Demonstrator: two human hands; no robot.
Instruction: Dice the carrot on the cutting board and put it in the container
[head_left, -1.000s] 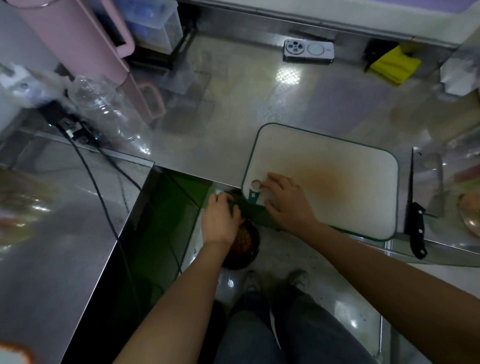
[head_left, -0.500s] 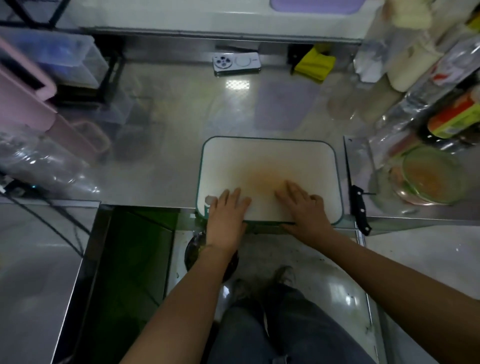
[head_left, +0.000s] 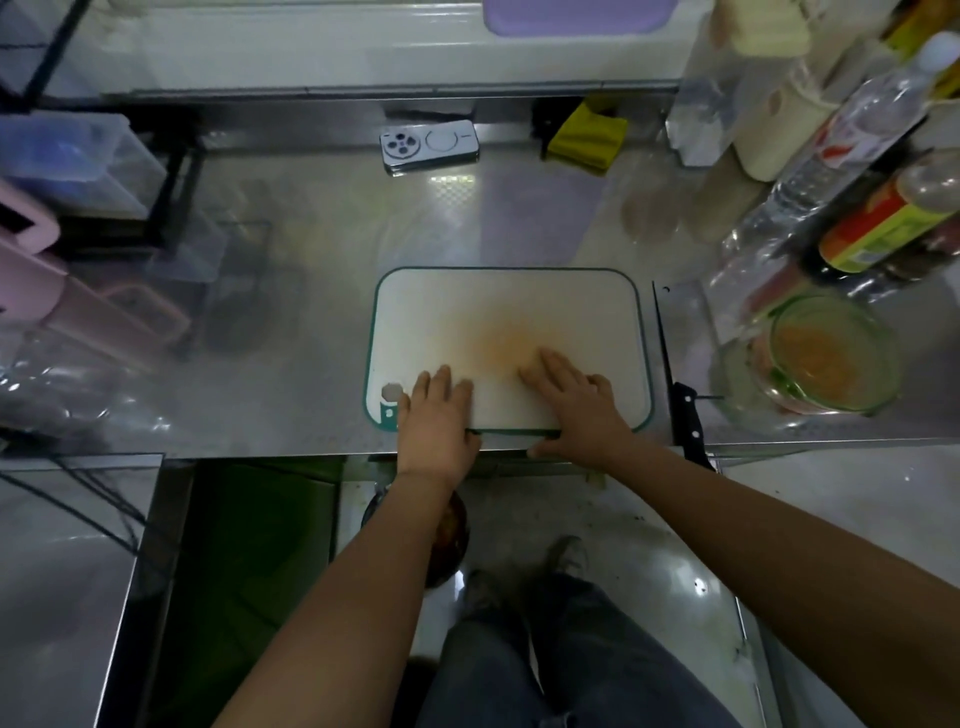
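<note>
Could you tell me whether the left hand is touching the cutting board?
Touching. The head view shows the left hand lying flat on the near edge of the cutting board.

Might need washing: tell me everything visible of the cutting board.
The cutting board is white, plastic-looking, rectangular with rounded corners, a green rim and a hole at its near left corner. It lies flat on the steel counter, stained orange in the middle. The left hand and right hand rest on its near part.
</note>
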